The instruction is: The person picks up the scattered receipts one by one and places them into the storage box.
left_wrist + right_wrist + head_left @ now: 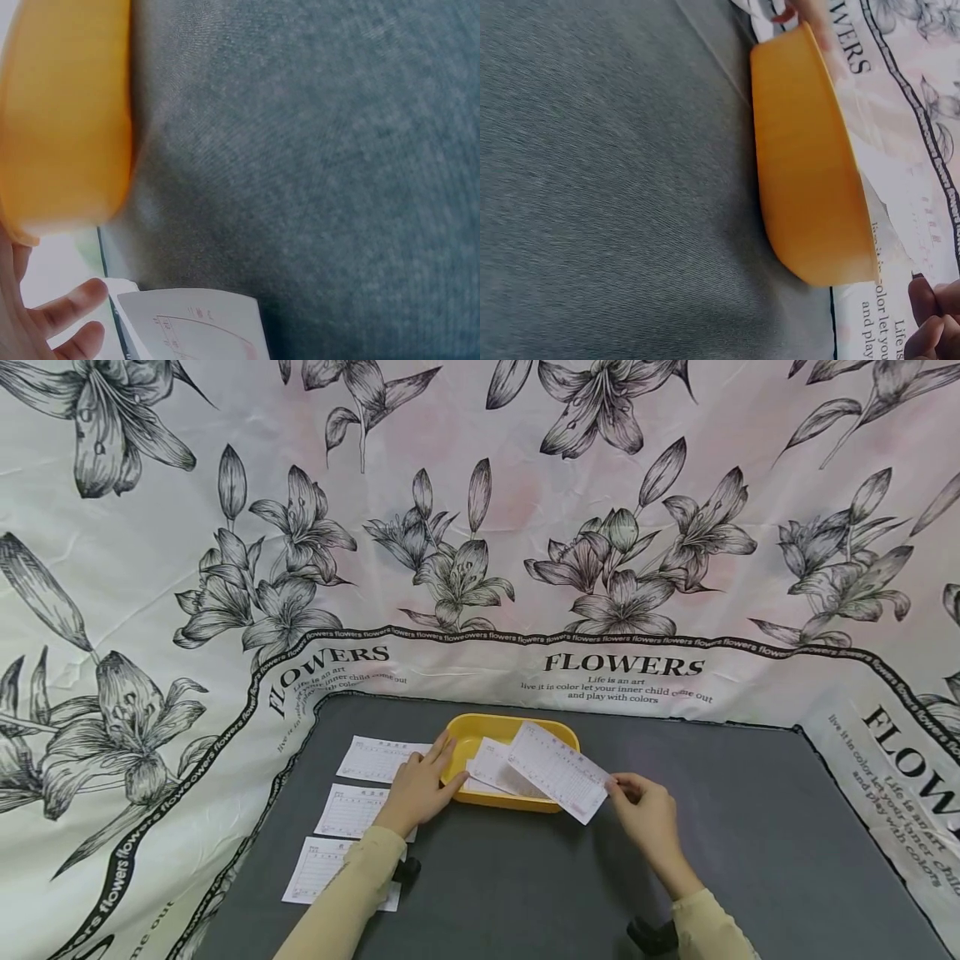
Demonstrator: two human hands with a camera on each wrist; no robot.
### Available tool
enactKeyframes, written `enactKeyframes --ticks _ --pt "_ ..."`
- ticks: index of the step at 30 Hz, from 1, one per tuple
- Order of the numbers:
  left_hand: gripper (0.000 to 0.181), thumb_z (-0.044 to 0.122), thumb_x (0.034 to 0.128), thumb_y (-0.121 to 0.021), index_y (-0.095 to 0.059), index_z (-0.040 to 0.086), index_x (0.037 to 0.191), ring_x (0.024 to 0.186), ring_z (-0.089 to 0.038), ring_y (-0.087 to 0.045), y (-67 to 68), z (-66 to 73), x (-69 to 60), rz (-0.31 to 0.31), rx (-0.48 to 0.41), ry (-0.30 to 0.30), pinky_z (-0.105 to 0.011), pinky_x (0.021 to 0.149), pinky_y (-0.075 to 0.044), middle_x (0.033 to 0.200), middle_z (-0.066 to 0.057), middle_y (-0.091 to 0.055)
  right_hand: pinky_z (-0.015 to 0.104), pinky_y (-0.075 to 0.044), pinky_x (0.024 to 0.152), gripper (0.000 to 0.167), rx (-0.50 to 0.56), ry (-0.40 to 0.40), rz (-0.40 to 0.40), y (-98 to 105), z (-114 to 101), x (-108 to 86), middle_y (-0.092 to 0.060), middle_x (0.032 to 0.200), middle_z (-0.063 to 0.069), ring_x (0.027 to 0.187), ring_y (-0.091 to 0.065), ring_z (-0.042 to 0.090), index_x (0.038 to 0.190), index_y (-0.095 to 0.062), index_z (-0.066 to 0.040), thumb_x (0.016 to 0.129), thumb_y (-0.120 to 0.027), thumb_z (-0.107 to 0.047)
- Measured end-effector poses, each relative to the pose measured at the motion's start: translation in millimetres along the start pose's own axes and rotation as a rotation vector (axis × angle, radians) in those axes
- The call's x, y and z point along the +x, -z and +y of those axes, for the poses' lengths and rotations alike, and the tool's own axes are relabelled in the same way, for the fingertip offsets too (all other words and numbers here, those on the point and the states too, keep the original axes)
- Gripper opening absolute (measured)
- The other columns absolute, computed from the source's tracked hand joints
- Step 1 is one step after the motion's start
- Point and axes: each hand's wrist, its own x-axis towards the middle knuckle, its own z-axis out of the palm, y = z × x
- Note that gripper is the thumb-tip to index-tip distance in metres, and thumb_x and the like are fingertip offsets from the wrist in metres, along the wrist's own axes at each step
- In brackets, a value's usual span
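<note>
In the head view my right hand (648, 818) pinches the lower right corner of a printed white slip (558, 768), which slants over the right part of a yellow tray (517, 803). Other printed slips (498, 764) lie inside the tray. My left hand (420, 785) rests at the tray's left rim with fingers spread. The left wrist view shows spread fingers (71, 307) below the tray's wall (67, 112). In the right wrist view the right hand's curled fingers (937, 319) are beside the tray (810, 165), with the left hand (810, 15) at its far end.
Three printed slips stand in a column left of the tray: a top one (375, 760), a middle one (348, 810) and a bottom one (318, 868), partly behind my left arm. A flower-printed cloth (465, 677) borders the dark grey tabletop (525, 885).
</note>
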Motion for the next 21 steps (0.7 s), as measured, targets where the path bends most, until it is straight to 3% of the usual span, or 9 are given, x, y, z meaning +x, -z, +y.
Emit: enactKeyframes --ticks 12,21 --pt "0.075 0.060 0.1076 -0.050 -0.034 0.017 0.168 0.122 -0.047 -0.058 -5.2 1.4 -1.0 -0.015 0.001 0.001 -0.064 0.100 -0.049 0.176 -0.002 -0.026 0.027 -0.046 0.062 0.021 -0.039 -0.049 -0.047 -13 0 22.4 -0.080 0.092 0.014 0.073 -0.063 0.018 0.110 -0.081 0.001 0.101 -0.071 -0.015" --pt "0.074 0.058 0.1078 -0.050 -0.035 0.017 0.167 0.123 -0.047 -0.058 -0.1 3.8 -0.8 -0.004 0.002 0.003 -0.064 0.101 -0.049 0.175 -0.002 -0.028 0.030 -0.049 0.064 0.022 -0.040 -0.069 -0.102 -20 -8 34.6 -0.079 0.095 0.016 0.079 -0.068 0.024 0.111 -0.079 0.004 0.100 -0.071 -0.013"
